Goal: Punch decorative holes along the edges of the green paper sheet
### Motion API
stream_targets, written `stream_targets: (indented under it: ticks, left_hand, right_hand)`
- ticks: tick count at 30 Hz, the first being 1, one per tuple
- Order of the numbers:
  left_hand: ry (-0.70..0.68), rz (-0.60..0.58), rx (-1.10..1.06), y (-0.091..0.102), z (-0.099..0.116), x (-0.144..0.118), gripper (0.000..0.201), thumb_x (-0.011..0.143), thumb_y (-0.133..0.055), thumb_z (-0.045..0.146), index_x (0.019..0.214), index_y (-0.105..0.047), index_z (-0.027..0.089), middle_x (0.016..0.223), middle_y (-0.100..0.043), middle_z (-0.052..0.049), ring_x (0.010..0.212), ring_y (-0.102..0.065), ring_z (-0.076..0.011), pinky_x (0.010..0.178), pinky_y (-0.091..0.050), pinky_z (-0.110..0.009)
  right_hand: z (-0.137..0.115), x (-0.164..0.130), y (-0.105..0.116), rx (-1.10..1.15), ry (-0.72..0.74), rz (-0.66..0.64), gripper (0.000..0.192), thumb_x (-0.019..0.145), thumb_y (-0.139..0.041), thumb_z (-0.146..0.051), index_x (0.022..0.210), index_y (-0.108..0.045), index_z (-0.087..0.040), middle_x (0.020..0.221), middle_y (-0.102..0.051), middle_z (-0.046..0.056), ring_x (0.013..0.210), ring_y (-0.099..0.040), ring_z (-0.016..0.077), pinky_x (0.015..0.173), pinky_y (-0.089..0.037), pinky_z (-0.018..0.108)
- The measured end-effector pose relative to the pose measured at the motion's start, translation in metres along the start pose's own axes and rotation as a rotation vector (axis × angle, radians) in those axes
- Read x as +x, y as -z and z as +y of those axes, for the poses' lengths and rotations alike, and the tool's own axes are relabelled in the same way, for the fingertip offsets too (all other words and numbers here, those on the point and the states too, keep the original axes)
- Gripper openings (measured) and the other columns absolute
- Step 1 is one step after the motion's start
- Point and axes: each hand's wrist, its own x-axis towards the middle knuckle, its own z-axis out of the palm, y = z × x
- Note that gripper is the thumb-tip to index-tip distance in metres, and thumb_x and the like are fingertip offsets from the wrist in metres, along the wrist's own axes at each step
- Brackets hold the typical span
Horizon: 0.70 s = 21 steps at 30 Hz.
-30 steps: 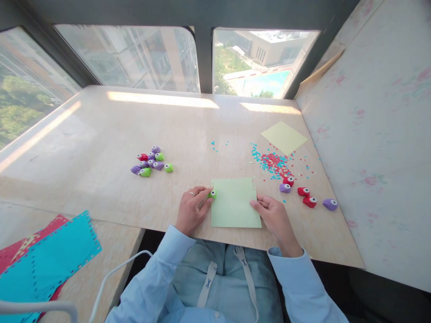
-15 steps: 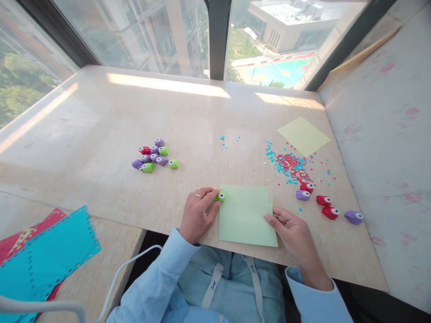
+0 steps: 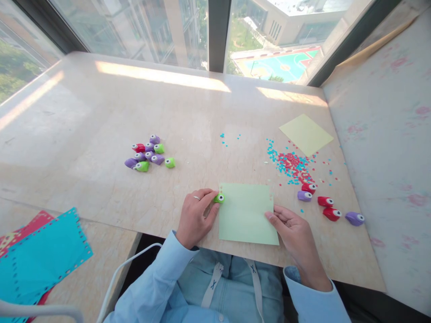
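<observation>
1. Looking down through the head view, I see my left hand pinching a small green punch between thumb and fingers at the upper left corner of the light green sheet. The punch sits right on the sheet's edge.
2. My right hand rests on the marble table, fingers curled loosely, their tips touching the sheet's right edge; it grips nothing that I can make out.
3. The sheet lies flat near the table's front edge, between my two hands.
4. Just right of the sheet lie loose punches, red and purple, with scattered confetti of red and blue behind them and a yellow sheet farther back.
5. Well to the left sits a cluster of punches in purple, green and red.
6. Blue and red punched papers lie on the lower surface at far left.
</observation>
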Motion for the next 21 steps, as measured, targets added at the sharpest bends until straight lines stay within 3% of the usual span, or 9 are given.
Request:
stream_targets:
  ticks: [21]
  left_hand:
    - [0.03,-0.012,-0.013,0.007,0.004,-0.0003,0.023,0.093,-0.058,0.025,0.114,-0.065,0.022,0.104,-0.069,-0.009,0.094,-0.064,-0.0231,0.079,-0.052,-0.039]
  right_hand:
    - [-0.0065,0.0031,-0.0023,-0.104,-0.021,0.166,0.044,0.07,-0.078,-0.052,0.101,-0.077,-0.02,0.1,-0.077,0.01,0.086,-0.074,0.0266,0.072,-0.062,0.034]
